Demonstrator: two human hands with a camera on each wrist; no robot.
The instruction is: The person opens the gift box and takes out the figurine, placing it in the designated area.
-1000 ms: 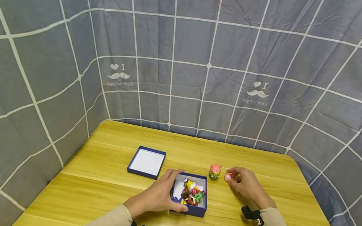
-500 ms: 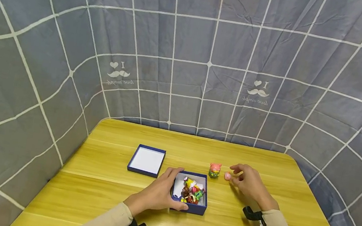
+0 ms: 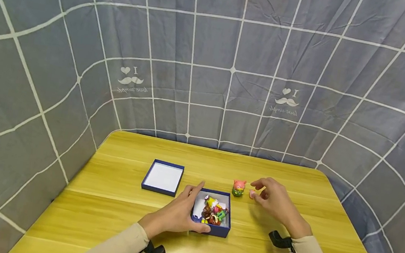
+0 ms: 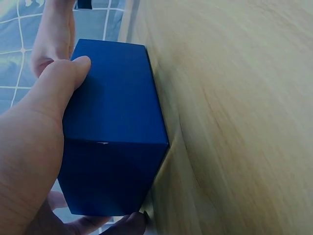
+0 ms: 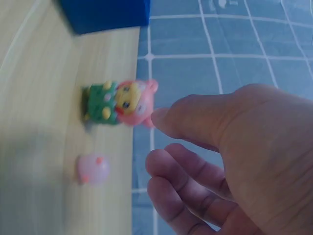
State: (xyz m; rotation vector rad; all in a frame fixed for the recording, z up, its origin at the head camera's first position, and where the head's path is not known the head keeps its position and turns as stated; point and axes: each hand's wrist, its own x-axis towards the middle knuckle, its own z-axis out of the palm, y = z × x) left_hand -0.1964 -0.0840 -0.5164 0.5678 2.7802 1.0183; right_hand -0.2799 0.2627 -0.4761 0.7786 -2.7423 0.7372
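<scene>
My left hand [image 3: 176, 213] grips the left side of an open blue box [image 3: 219, 231], its thumb on the front wall. Inside the box lie several small colourful figurines [image 3: 214, 211] on white lining. To the box's right, a pink-and-green pig-eared figurine [image 3: 238, 188] stands upright on the table. Beside it sits a small round pink toy [image 5: 94, 169] with orange-pink bits. My right hand [image 3: 275, 201] hovers just right of this toy, thumb and fingers apart with nothing between them. In the head view its fingertips partly hide the toy.
A blue box lid [image 3: 162, 177] with a white inside lies upturned at the back left of the wooden table [image 3: 117, 209]. A grey checked curtain [image 3: 208, 88] hangs close behind the table and along its sides.
My right thumb and fingers have come off the small pink toy and spread apart. The toy stays beside the pig-eared figurine. My left hand keeps its hold on the box.
</scene>
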